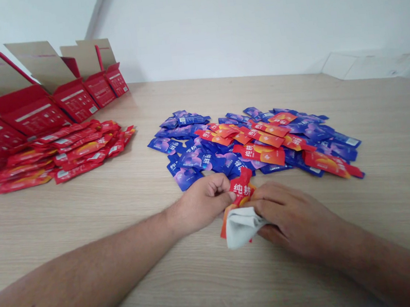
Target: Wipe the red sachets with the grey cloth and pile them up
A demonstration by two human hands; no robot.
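My left hand [203, 203] pinches the upper end of a red and orange sachet [241, 188] with Chinese lettering. My right hand [292, 218] presses a folded white cloth [241, 227] around the sachet's lower part, hiding much of it. Both hands meet at the sachet, just in front of a loose heap of blue-purple and red sachets [248, 144], and neither hand touches the heap.
Open red cardboard boxes [71, 101] stand in a row at the far left of the light wood table [389, 202]. Red sachets [58, 154] lie overlapping in front of them. A white wall [250, 22] rises behind the table.
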